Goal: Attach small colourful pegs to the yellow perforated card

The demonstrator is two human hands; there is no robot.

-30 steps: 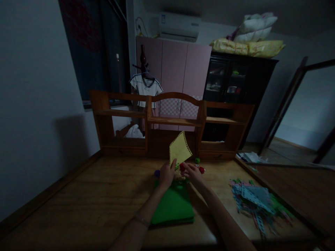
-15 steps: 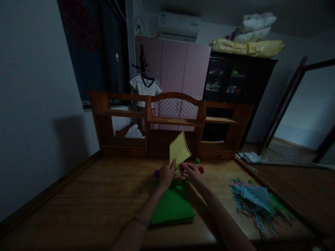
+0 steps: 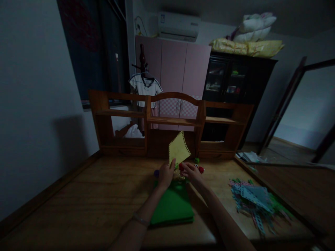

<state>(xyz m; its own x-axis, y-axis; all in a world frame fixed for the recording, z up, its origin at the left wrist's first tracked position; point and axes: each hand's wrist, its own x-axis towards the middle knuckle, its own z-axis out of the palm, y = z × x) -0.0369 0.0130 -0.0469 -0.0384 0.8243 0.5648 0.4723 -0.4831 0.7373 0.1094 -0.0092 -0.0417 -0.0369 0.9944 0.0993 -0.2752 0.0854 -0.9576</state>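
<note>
My left hand (image 3: pixel 166 175) is closed on the lower edge of a yellow sheet (image 3: pixel 179 148) with a row of dark marks or holes along its edges. The sheet stands up tilted, a little bent. Across from it, the fingers of my right hand (image 3: pixel 192 172) pinch a small red piece (image 3: pixel 181 167) near the sheet's lower corner. Its exact kind is hard to make out. Below both hands lies a green folded cloth or mat (image 3: pixel 172 205). Small items show around the hands: a purple one (image 3: pixel 156 173), a red one (image 3: pixel 201 169) and a green one (image 3: pixel 196 160).
On the right of the wooden desk (image 3: pixel 78 195) lies a pile of blue, green and pink cut strips (image 3: pixel 253 198). A wooden shelf unit (image 3: pixel 174 121) stands along the desk's far edge. A raised rim (image 3: pixel 251 170) borders the right side.
The yellow sheet has shifted very slightly to the left. Both hands keep almost the same place and grip.
</note>
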